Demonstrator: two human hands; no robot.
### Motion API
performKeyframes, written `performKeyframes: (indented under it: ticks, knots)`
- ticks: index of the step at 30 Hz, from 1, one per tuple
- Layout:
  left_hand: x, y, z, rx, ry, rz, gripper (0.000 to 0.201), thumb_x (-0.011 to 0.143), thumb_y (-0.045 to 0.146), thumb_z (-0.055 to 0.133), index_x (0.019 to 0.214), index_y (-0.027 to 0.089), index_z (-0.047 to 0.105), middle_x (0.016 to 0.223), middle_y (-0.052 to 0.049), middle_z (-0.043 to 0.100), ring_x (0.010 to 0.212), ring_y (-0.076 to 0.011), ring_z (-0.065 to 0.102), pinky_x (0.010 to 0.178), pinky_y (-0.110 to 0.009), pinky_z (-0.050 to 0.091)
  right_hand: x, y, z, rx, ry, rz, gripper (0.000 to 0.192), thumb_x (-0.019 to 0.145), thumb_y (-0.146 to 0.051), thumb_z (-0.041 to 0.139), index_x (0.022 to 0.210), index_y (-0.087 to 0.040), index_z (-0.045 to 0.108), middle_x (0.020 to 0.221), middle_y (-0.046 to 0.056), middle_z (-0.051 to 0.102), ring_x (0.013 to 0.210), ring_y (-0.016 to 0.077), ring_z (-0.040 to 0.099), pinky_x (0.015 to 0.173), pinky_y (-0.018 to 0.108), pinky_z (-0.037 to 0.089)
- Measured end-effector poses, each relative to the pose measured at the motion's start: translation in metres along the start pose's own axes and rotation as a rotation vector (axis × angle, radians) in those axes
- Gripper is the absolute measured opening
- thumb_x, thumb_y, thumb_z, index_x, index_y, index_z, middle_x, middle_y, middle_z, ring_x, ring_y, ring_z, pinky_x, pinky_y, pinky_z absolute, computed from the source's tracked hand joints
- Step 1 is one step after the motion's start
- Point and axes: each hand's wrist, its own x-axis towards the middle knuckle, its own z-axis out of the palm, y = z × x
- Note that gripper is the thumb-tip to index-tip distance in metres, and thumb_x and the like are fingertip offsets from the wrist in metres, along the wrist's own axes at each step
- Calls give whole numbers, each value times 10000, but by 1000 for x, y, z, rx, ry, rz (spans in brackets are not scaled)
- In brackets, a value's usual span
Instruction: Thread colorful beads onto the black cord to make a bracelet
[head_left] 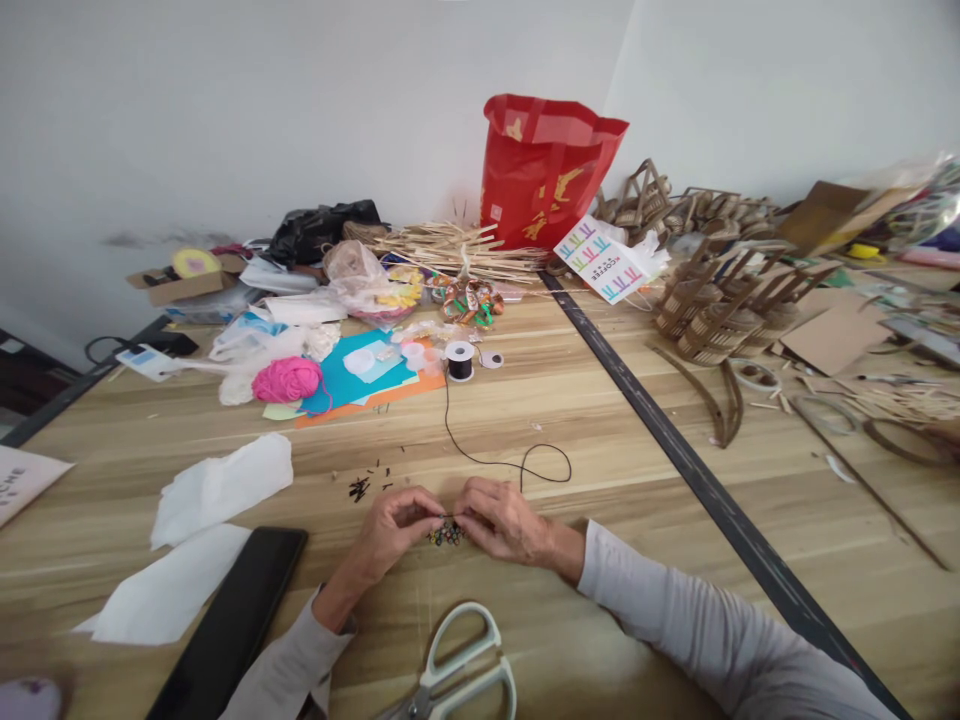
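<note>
Wooden table (615,520): hands (450,520) pinch beads (447,535).

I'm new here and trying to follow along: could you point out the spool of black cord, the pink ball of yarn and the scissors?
spool of black cord (460,361), head view, on the wound black middle.
pink ball of yarn (286,380), head view, centre of the ball.
scissors (459,672), head view, on the pale handle loop.

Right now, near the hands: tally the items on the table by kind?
Scissors: 1
Black cord spool: 1
Pink yarn ball: 1
White paper sheets: 2
Phone: 1
Small bead cluster, pinched between left hand and right hand: 1
Total: 7
</note>
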Motion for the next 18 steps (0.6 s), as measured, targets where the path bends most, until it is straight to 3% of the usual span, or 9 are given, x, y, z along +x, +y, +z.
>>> performKeyframes:
  ticks: [18]
  knots:
    - [0,1,3,3,-12,-3,77,671,200,732,707,137,707,708,-46,663,682,-158,603,641,-247,474,1,-1,-1,24,8,-17,98,918,-194,457,860,-164,530,774,51,582,693,138,545,611,236,441]
